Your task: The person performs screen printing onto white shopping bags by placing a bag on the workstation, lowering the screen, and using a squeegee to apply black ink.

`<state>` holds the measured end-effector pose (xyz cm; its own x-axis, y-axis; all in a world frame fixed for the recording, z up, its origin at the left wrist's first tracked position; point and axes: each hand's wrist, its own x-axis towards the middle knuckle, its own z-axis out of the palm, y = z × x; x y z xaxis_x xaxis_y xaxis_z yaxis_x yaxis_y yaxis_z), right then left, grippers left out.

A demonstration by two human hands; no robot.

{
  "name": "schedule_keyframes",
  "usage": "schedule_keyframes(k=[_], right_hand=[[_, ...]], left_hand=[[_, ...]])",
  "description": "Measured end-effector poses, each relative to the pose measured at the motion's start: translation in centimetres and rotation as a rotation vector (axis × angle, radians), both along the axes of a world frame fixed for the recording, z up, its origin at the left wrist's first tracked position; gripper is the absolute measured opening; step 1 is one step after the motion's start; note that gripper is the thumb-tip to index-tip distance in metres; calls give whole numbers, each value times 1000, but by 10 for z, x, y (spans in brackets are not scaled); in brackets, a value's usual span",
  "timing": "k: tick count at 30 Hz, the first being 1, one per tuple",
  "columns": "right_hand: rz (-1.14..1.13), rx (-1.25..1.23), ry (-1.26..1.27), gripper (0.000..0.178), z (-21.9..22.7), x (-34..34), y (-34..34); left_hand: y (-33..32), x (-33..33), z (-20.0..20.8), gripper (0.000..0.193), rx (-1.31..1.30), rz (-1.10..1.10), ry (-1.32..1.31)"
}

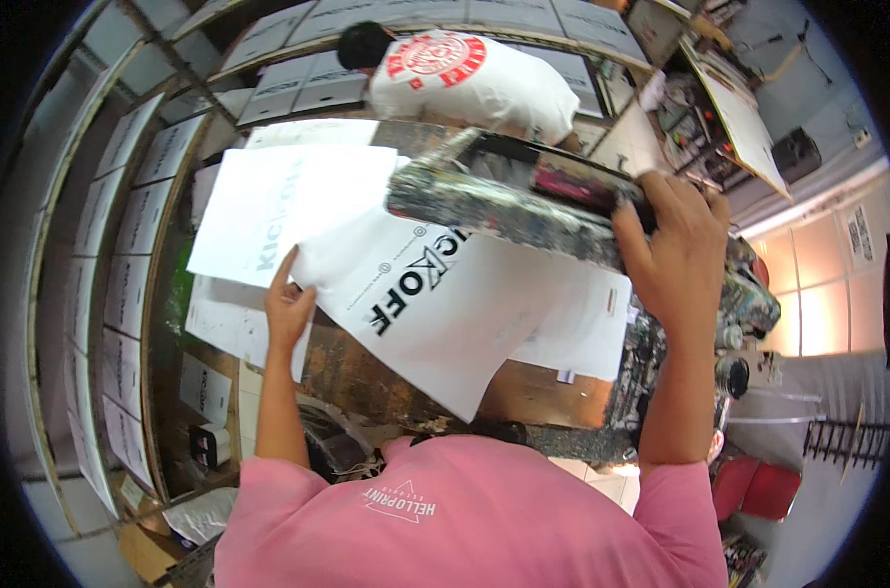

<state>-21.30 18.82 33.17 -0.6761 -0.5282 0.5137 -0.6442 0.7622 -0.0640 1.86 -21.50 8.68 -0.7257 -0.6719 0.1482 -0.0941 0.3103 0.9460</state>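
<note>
My left hand (290,306) pinches the left edge of a white sheet (484,343) between thumb and fingers. Bold black lettering runs across that sheet, which slants over the table with its near corner hanging free. Its far edge goes out of sight behind a paint-crusted screen-printing frame (504,204). The frame is tilted up above the table, and my right hand (675,230) is closed round its right end. Inside the frame some dark pink ink (574,184) shows. Other printed white sheets (259,211) lie left of the held one.
Under the sheets is a worn, ink-stained worktable (367,377). Racks of white sheets (136,284) line the left side and the back. Across the table a person in a white shirt (479,83) bends away. Red chairs (764,490) stand at the right.
</note>
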Motion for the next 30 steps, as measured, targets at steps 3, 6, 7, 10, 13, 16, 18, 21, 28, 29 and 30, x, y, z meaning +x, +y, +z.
schedule_keyframes(k=[3, 6, 7, 10, 13, 16, 18, 21, 28, 29, 30], right_hand=[[26, -38, 17, 29, -8, 8, 1], [6, -38, 27, 27, -13, 17, 2], [-3, -35, 26, 27, -13, 20, 4], [11, -30, 49, 25, -14, 28, 0], [65, -75, 59, 27, -17, 33, -6], [21, -62, 76, 40, -24, 36, 2], [-48, -17, 37, 54, -42, 46, 12], [-11, 141, -104, 76, -89, 78, 24], [223, 130, -781, 43, -259, 142, 61], [216, 138, -718, 45, -282, 151, 63], [212, 144, -655, 47, -303, 160, 62]], left_hand=[[-70, 13, 30, 77, -94, -58, 25], [-98, 2, 77, 79, -156, -65, 38], [-107, -3, 84, 80, -149, -72, 71], [-191, 5, 35, 82, -215, -93, 53], [-264, 32, 3, 82, -849, 262, -418], [-197, -36, -1, 82, -938, 242, -350], [-35, -59, 31, 93, -293, -378, -390], [153, 9, 48, 105, 801, -966, 144], [215, 46, -76, 112, 1504, -269, -160], [212, 46, -96, 113, 1532, -273, -206], [212, 46, -112, 115, 1535, -246, -238]])
